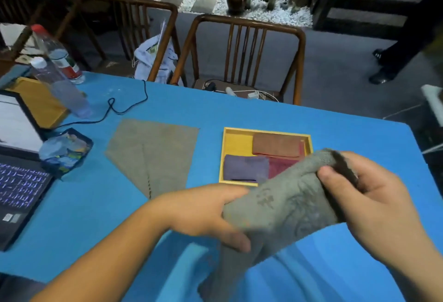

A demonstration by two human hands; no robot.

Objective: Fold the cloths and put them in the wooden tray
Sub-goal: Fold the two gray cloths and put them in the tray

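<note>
I hold a grey patterned cloth [282,208] in the air above the near edge of the blue table [96,205]. My left hand [206,213] grips its lower left end and my right hand [366,193] pinches its upper right end, with part of the cloth hanging down between them. Behind the cloth sits the wooden tray [236,143], holding a folded brown cloth [276,144], a folded purple cloth [245,167] and a dark red cloth [279,166] partly hidden by the grey one. Another grey cloth [155,153] lies flat on the table left of the tray.
An open laptop [19,181] stands at the left edge, with a patterned pouch [66,150], two plastic bottles [60,71] and a black cable [124,107] nearby. Two wooden chairs [244,54] stand behind the table. A person's legs [393,62] show at the far right.
</note>
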